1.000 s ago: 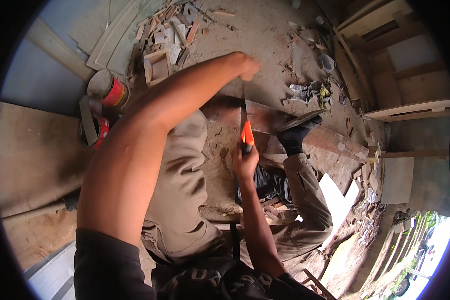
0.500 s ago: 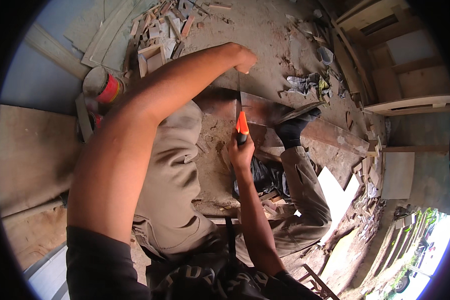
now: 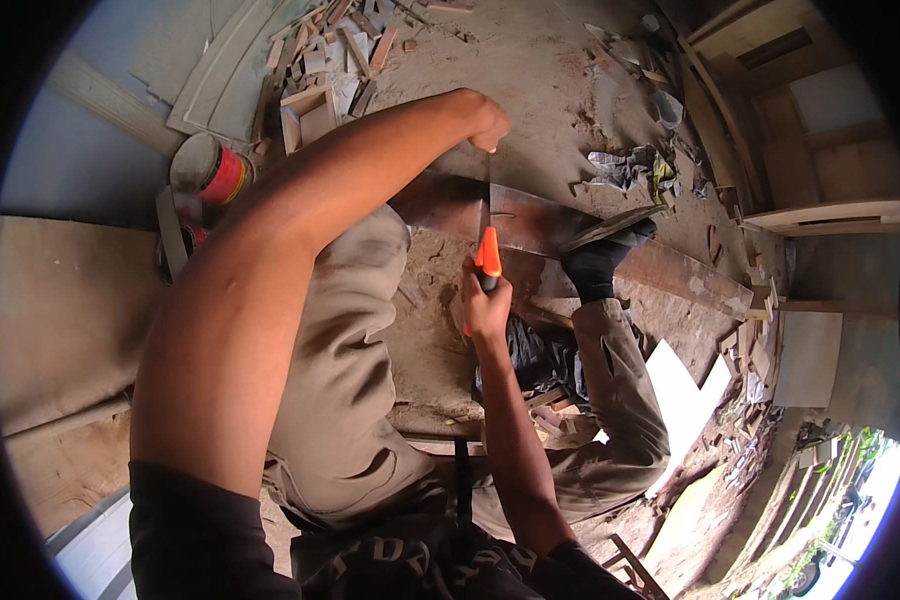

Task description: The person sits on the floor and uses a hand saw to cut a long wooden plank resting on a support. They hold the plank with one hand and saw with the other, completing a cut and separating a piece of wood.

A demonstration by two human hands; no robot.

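A handsaw with an orange and black handle (image 3: 489,252) lies lengthwise away from me, its thin blade (image 3: 488,192) crossing a brown wooden board (image 3: 540,218). My right hand (image 3: 487,306) is wrapped round the handle on the near side of the board. Beyond the board, my left hand (image 3: 489,126) is closed at the blade's far end; its fingers are partly hidden by the back of the hand. My right foot, in a dark sock and sandal (image 3: 610,228), rests on the board to the right of the cut.
Wood offcuts (image 3: 355,50) are heaped at the far left, near a red-banded can (image 3: 210,170). A crumpled cloth (image 3: 620,168) lies past the board. Black plastic (image 3: 535,355) sits between my legs, and white sheets (image 3: 682,395) lie to the right. Wooden furniture frames (image 3: 820,120) stand far right.
The scene has shifted slightly rightward and down in the view. Both hands keep their hold on the handsaw, which stays across the board with little visible movement.
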